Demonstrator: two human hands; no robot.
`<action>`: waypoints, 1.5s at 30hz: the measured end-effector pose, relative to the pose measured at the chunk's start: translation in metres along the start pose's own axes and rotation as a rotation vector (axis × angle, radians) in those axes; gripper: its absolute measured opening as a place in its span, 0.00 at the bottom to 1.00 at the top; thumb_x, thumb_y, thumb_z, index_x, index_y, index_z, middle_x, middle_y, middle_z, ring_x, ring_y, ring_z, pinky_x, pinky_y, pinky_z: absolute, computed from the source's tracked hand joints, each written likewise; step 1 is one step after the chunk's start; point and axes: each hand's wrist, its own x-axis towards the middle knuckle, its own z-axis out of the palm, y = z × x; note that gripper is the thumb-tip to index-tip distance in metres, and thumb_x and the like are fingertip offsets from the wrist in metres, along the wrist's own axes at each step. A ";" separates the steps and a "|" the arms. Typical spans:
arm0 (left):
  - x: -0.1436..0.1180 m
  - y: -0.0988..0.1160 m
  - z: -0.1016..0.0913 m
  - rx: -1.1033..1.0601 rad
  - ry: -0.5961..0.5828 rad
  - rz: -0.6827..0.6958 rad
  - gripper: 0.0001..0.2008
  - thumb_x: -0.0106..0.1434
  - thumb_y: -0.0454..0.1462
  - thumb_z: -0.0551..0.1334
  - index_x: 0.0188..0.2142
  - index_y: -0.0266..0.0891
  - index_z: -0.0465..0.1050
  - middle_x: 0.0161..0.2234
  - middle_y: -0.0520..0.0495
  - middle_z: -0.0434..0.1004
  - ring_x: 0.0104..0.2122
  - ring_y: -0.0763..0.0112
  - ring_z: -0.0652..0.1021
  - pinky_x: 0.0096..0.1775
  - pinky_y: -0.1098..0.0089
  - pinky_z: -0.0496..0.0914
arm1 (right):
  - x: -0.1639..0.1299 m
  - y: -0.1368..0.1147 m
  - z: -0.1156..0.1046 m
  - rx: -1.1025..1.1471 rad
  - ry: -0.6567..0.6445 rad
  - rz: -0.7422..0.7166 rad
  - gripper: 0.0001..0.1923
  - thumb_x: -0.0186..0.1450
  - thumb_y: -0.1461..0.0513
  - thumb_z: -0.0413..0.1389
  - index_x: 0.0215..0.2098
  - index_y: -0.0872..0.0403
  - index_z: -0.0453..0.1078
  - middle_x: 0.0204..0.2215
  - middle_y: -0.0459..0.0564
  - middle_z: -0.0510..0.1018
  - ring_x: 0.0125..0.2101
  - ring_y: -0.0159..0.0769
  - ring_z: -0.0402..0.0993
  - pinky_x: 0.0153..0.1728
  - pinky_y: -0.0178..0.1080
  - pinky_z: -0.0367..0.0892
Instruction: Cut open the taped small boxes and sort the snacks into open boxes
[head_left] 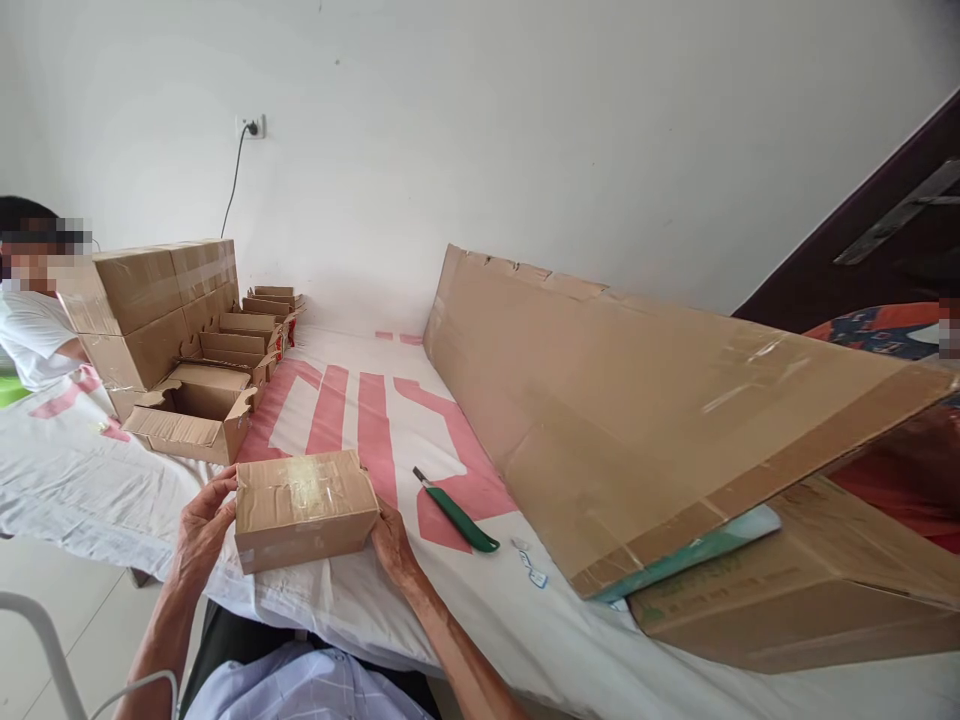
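I hold a small box between my two hands at the near edge of the table. Its long axis runs left to right, from one palm to the other, tilted slightly so the right end sits a little farther from me. Its taped top faces up.

My left hand clasps the left end, fingers curled over the top edge. My right hand presses the right end, fingers mostly hidden behind it.

The box is plain brown cardboard, rectangular, with glossy clear tape across the closed flaps. The table is covered in a wrinkled white cloth with red stripes.

Just right of my right hand lies a green-handled knife, blade end pointing away from me. Farther right, a large flattened carton leans across another carton. Beyond my left hand stand open boxes and stacked sealed boxes. A person in white sits at the far left.
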 end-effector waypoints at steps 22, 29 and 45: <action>0.005 0.001 -0.003 0.087 -0.144 0.042 0.21 0.55 0.53 0.76 0.38 0.39 0.83 0.66 0.32 0.73 0.65 0.41 0.73 0.54 0.57 0.77 | -0.009 0.027 -0.159 -1.333 0.106 0.197 0.09 0.72 0.60 0.52 0.39 0.54 0.73 0.44 0.63 0.79 0.48 0.55 0.75 0.43 0.48 0.68; 0.007 0.006 -0.004 0.130 -0.186 0.028 0.23 0.56 0.52 0.76 0.45 0.41 0.86 0.66 0.35 0.75 0.66 0.41 0.72 0.53 0.58 0.79 | 0.003 -0.060 -0.105 -0.313 0.088 0.053 0.21 0.74 0.45 0.46 0.37 0.49 0.69 0.29 0.47 0.74 0.28 0.40 0.71 0.33 0.42 0.69; 0.005 0.003 -0.003 0.114 -0.235 0.035 0.15 0.58 0.43 0.75 0.44 0.42 0.86 0.70 0.33 0.68 0.70 0.38 0.68 0.53 0.56 0.77 | 0.054 -0.187 -0.013 -0.367 -0.581 -0.160 0.15 0.68 0.52 0.60 0.34 0.52 0.84 0.24 0.43 0.76 0.23 0.32 0.65 0.27 0.36 0.57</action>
